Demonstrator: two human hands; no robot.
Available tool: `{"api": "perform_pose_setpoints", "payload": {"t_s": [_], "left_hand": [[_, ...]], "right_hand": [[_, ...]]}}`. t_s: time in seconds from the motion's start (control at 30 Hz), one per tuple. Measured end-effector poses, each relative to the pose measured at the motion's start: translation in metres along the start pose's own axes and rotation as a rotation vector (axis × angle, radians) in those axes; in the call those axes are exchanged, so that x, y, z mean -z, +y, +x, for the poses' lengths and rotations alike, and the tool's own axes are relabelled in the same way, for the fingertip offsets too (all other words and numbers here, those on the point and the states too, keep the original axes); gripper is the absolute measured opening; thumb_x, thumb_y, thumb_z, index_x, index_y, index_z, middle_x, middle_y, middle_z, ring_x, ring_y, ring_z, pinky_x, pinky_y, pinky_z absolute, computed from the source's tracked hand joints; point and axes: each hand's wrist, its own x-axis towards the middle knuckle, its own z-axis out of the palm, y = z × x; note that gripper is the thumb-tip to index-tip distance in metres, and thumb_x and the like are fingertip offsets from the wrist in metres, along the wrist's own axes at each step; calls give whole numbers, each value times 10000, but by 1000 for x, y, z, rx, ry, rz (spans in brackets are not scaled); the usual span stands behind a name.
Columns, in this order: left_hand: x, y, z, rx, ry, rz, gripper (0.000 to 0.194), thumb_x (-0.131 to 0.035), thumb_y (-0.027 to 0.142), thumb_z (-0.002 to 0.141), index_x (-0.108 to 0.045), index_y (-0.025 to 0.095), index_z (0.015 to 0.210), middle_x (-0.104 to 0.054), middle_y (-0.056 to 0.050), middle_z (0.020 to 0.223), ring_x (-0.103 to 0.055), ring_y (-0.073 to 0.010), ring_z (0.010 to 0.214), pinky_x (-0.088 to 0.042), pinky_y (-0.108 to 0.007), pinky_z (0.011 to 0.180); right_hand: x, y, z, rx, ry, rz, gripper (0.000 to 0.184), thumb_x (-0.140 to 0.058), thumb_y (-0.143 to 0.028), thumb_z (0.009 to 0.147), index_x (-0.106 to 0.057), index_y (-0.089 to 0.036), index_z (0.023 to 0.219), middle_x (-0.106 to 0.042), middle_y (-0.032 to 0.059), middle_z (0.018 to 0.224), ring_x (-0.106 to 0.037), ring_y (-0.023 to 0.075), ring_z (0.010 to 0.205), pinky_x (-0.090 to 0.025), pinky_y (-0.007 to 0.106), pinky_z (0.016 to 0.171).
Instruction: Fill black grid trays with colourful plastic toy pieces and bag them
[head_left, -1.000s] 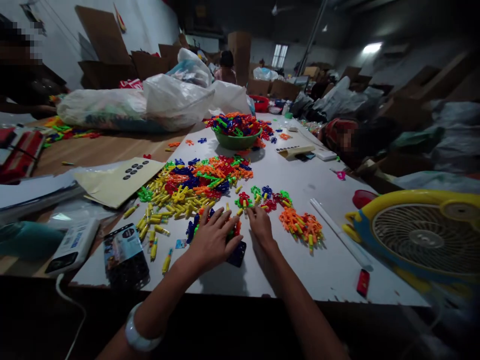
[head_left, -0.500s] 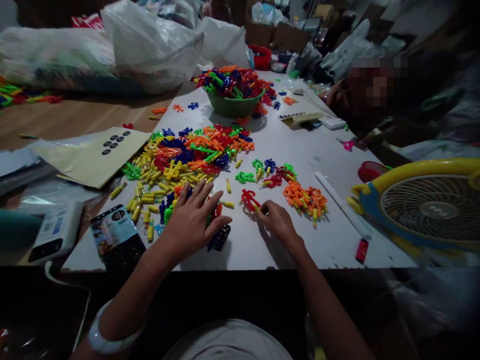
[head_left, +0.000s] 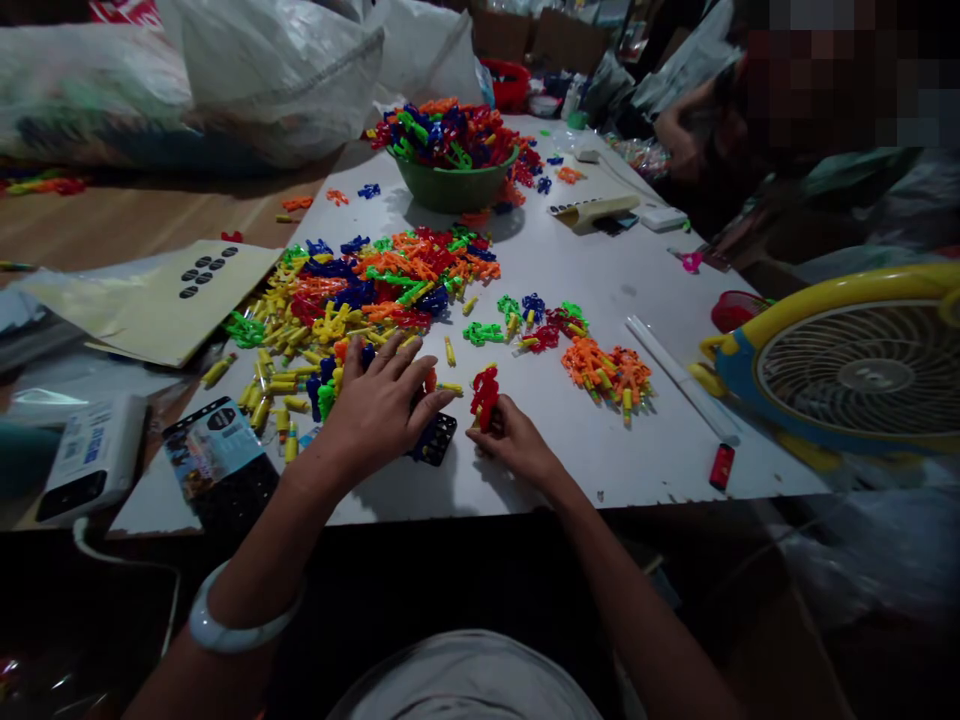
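Note:
Between the thumb and fingers of my right hand (head_left: 516, 440) is a red plastic toy figure (head_left: 485, 388), raised upright off the white tabletop. My left hand (head_left: 379, 410) lies spread, palm down, over blue, green and orange figures that it partly hides. A black perforated piece (head_left: 437, 440) sticks out below its thumb. Just beyond the left hand spreads a mixed pile of figures (head_left: 405, 270), with many small yellow tubes (head_left: 281, 385) at its near left. Right of the red figure lie an orange group of figures (head_left: 609, 372) and a smaller green, blue and red group (head_left: 525, 322).
A green bowl (head_left: 454, 188) heaped with figures stands farther back. On the right are a yellow and blue fan (head_left: 862, 375), a clear strip (head_left: 679, 375) and a red lighter (head_left: 721, 466). A power strip (head_left: 94, 460) and printed card (head_left: 217, 450) lie left. Another person sits at the far right.
My right hand has lifted the red figure from lying on the table to upright and moved it slightly left. My left hand stays spread in place. The view has tilted down a little.

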Motion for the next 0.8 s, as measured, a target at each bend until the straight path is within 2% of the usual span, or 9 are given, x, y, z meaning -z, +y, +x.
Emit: {"api": "perform_pose_setpoints", "payload": {"t_s": [0.1,0.3,0.43,0.6,0.7,0.8], "left_hand": [[-1,3,0,-2,4,18,588,-304,571,974,-548,174,1333,-433,-125,1515,-327,-318,1440,-94,-640,1174],[-6,0,1,-47,33,-19,473,-330,490,991,-583,229,1294,-632,-60,1324,-491,-265,1311,-137,-567,1193],[-6,-1,1,-44,52,-43,417,-368,464,984,-623,242,1228,-651,-50,1289,-513,-264,1278,-154,-560,1189],[-7,0,0,-39,69,-54,409,-383,467,980,-624,249,1227,-654,-51,1283,-515,-261,1274,-157,-555,1188],[-7,0,0,-35,71,-59,410,-377,469,982,-626,250,1225,-656,-47,1280,-517,-256,1273,-140,-554,1195],[-7,1,0,-33,71,-64,418,-374,475,983,-628,242,1220,-658,-47,1276,-516,-254,1274,-114,-552,1205]], "right_hand": [[-8,-1,2,14,-77,30,391,-642,-352,811,-480,-210,1137,-580,-33,763,-596,126,604,-504,280,592],[-12,1,5,37,28,-60,293,-685,-247,756,-596,-193,1030,-638,-12,763,-610,142,662,-511,292,669],[-16,-1,7,-14,-3,-60,159,-659,-260,760,-634,-172,890,-650,10,763,-608,158,687,-500,304,683],[-17,-5,6,22,-6,79,433,-683,-304,761,-557,-190,1159,-602,-16,805,-561,136,680,-487,293,668],[-15,-8,3,69,63,110,398,-772,-312,692,-551,-216,1008,-545,-44,768,-528,122,676,-465,265,645],[-15,-13,1,-1,98,134,392,-820,-361,639,-501,-216,816,-532,-52,686,-520,119,611,-448,259,579]]}}
